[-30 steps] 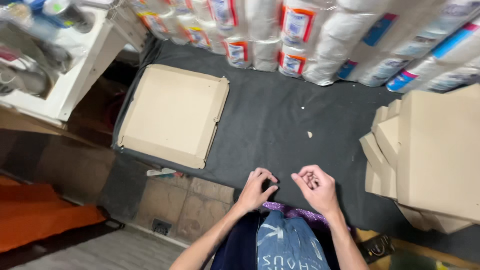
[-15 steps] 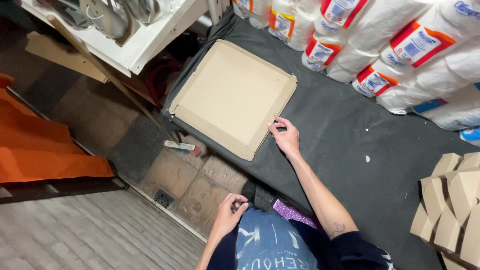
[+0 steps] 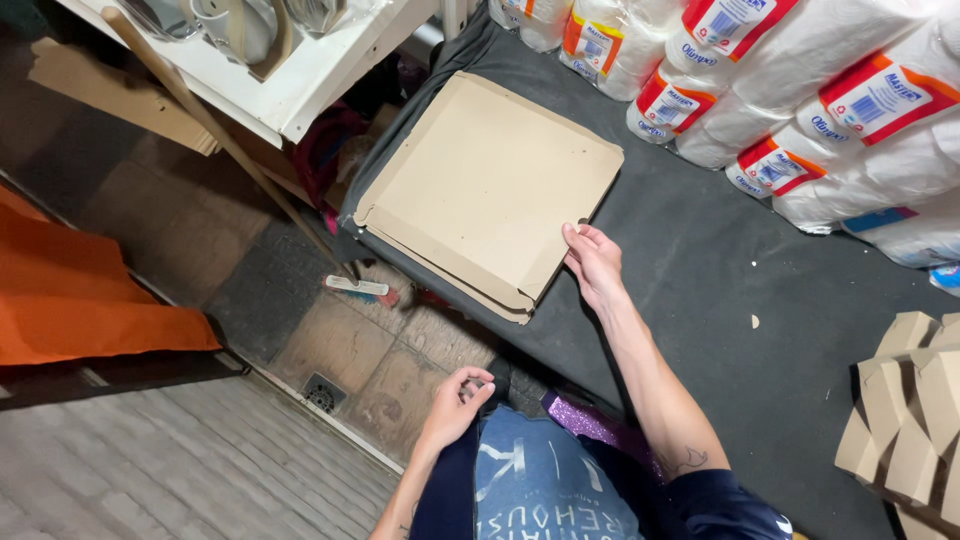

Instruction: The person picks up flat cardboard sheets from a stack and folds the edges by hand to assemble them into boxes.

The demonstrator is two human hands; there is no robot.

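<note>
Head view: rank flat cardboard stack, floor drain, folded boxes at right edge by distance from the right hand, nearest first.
From the right hand:
1. Flat cardboard stack, fingers at its near right edge, on the dark table's left part.
2. Folded boxes, far right edge of the table.
3. Floor drain, on the floor at lower left, a little farther off in the image.

A flat, unfolded cardboard box blank [image 3: 490, 190], plain light brown and roughly square, lies flat on a dark grey cloth-covered table [image 3: 720, 300]. It sits turned at an angle, at the table's left end, its left and near corners reaching the table edge. Narrow folded flaps run along its edges, and a second layer of cardboard peeks out beneath its near side. The right hand [image 3: 592, 262] touches its right edge with the fingertips
</note>
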